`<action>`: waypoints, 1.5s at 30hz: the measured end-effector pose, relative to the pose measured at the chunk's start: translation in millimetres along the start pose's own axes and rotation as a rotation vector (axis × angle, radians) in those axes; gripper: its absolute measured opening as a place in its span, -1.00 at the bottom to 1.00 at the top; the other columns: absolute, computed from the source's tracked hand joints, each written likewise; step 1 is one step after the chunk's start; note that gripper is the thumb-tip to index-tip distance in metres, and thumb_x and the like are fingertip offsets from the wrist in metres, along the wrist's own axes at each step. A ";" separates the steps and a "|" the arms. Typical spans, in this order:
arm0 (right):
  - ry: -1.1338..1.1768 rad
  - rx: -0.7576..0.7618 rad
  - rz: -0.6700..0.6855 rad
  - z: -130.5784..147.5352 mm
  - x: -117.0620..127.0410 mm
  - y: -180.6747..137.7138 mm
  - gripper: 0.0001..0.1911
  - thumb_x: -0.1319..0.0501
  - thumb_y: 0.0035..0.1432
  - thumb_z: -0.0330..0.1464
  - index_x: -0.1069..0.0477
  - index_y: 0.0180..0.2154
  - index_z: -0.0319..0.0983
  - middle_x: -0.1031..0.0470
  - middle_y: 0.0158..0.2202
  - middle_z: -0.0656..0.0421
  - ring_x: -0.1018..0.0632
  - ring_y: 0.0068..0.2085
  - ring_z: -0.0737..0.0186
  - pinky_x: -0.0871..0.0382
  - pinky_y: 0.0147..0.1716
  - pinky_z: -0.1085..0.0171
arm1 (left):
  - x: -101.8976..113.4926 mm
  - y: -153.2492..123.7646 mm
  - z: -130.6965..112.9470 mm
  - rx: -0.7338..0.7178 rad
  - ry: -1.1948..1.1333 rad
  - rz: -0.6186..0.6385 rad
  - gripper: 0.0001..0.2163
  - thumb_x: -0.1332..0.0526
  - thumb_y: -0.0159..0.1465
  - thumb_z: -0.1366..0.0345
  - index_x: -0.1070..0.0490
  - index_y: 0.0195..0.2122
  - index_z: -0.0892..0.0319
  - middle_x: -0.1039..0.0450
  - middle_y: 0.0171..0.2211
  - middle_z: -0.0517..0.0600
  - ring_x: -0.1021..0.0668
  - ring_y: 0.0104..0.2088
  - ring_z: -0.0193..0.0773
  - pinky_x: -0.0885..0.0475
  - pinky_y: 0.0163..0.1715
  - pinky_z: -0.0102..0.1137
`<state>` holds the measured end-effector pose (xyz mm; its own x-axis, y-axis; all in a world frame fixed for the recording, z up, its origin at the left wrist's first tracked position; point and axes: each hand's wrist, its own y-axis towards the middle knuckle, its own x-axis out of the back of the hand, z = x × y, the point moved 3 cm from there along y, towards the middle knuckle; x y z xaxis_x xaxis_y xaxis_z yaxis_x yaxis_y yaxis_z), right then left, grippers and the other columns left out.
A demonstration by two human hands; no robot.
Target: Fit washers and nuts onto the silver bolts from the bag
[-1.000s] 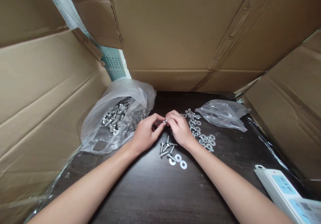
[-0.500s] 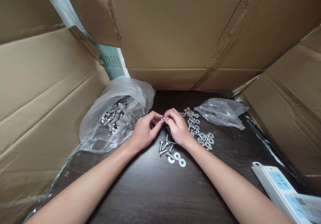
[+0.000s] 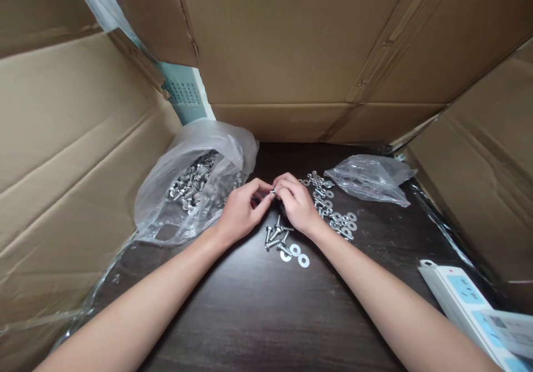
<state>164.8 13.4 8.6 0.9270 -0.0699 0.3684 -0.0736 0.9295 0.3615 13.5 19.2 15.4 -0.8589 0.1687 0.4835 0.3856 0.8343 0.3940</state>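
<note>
My left hand (image 3: 244, 208) and my right hand (image 3: 296, 201) meet above the dark table, fingertips pinched together on a small metal bolt (image 3: 272, 191). Fingers cover most of the bolt, so whether a nut is on it cannot be made out. Just below the hands lies a small group of bolts (image 3: 275, 237), with several flat washers (image 3: 303, 260) at its near side. Beyond my right wrist spreads a mixed pile of nuts, bolts and washers (image 3: 328, 205).
An open plastic bag (image 3: 145, 205) full of bolts stands at the left. A flatter clear bag (image 3: 370, 177) lies at the back right. A white power strip (image 3: 458, 300) is at the near right. Cardboard walls (image 3: 312, 44) enclose the dark table (image 3: 250, 316).
The view has tilted slightly, so the table sits a little higher. My right fingers have closed further over the bolt, and less of it shows between the hands.
</note>
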 end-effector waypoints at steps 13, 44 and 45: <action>-0.006 -0.042 -0.016 1.7 1.0 -0.8 -0.65 -0.01 0.31 -0.34 -0.26 -0.56 -0.18 -0.33 -0.38 0.16 -0.43 -0.30 0.20 -0.29 -0.23 0.19 | -0.7 1.6 3.0 0.035 -0.031 -0.018 -0.90 -0.23 0.35 0.30 -0.48 -0.17 0.18 -0.61 -0.29 -0.01 -0.61 -0.37 -0.31 -0.47 -0.47 -0.49; -0.002 -0.061 -0.033 -1.2 1.6 -1.7 -0.63 -0.05 0.30 -0.34 -0.30 -0.57 -0.19 -0.37 -0.37 0.15 -0.44 -0.33 0.23 -0.31 -0.30 0.21 | -2.3 2.0 5.4 0.043 -0.037 0.023 -0.88 -0.21 0.36 0.30 -0.47 -0.13 0.19 -0.62 -0.24 0.02 -0.62 -0.34 -0.29 -0.47 -0.44 -0.47; -0.002 -0.060 -0.047 -1.0 1.9 -1.8 -0.67 -0.06 0.29 -0.34 -0.31 -0.55 -0.19 -0.37 -0.36 0.15 -0.45 -0.32 0.22 -0.31 -0.31 0.21 | -2.3 2.3 6.2 0.051 -0.045 0.015 -0.87 -0.22 0.36 0.29 -0.47 -0.13 0.19 -0.62 -0.24 0.02 -0.62 -0.34 -0.28 -0.48 -0.44 -0.46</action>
<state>167.1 11.9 7.8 0.9283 -0.1150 0.3536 -0.0073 0.9451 0.3266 14.3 24.0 10.4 -0.8678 0.2043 0.4530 0.3821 0.8571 0.3455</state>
